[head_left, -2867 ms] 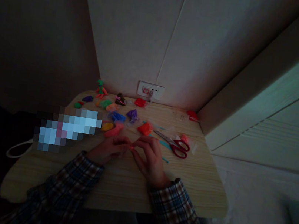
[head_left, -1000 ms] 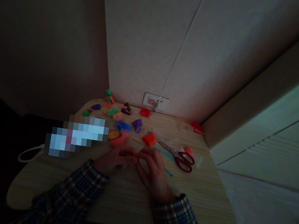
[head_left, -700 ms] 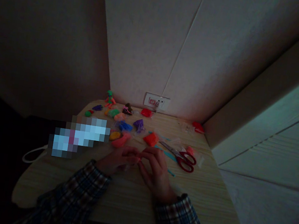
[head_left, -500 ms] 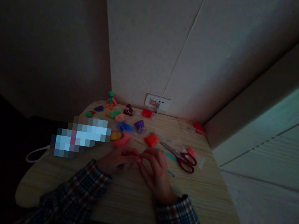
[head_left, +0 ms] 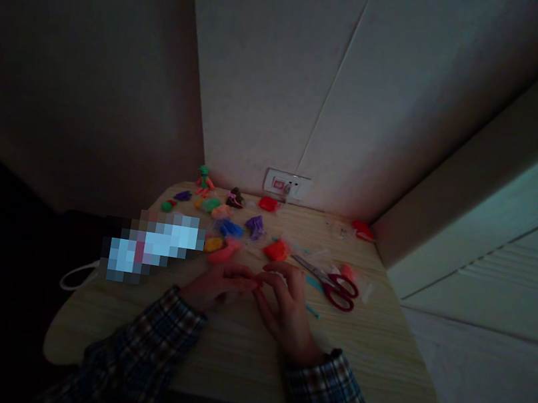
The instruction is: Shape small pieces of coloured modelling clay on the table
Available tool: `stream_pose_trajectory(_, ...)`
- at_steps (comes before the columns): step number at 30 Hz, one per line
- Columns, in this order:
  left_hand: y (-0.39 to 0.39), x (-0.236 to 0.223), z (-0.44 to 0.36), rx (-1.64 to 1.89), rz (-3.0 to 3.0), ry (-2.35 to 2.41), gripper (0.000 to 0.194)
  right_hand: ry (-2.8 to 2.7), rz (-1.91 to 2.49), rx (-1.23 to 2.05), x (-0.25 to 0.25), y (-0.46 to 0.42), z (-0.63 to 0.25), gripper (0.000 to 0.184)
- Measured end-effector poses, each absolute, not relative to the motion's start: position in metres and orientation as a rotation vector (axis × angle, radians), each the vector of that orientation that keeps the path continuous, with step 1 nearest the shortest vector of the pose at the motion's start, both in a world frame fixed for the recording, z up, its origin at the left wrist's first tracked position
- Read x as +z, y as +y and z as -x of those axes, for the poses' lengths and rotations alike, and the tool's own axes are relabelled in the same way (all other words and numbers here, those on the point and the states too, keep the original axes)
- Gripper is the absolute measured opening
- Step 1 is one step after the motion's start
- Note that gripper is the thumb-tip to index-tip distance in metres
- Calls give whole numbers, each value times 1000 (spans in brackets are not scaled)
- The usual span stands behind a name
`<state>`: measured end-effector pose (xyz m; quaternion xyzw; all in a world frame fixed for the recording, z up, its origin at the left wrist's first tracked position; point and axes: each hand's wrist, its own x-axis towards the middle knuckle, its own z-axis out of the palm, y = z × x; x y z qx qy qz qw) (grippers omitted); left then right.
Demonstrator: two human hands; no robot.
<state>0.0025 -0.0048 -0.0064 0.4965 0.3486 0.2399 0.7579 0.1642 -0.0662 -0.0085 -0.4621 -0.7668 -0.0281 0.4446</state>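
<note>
On a small light wooden table [head_left: 365, 371] my left hand [head_left: 216, 284] and my right hand [head_left: 286, 308] meet fingertip to fingertip. Between them they pinch a small pink-orange bit of clay [head_left: 256, 285]. Both hands are closed on it, wrists resting on the tabletop. Just beyond the hands lie a pink clay lump [head_left: 223, 252] and an orange-red lump [head_left: 276, 250]. The light is very dim.
Red-handled scissors [head_left: 332, 285] lie right of my hands. Several coloured clay pieces [head_left: 229, 228] and a small green clay figure [head_left: 204, 180] sit near the wall with its socket [head_left: 286, 183]. A blurred bright object [head_left: 156, 245] and a white cord [head_left: 78, 275] are at the left.
The view has drifted, so the table sits further right in frame. My hands keep pinching and working the small clay bit in the same spot.
</note>
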Motion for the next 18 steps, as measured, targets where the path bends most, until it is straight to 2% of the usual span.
stream_pose_trajectory(13, -3, -7, -1, 521, -1071, 725, 43, -1869, 1138, -55, -10, -64, -165, 14)
stream_pose_trajectory(18, -3, -8, -1, 505, -1109, 732, 50, -1874, 1133, -33, -8, -65, -165, 13)
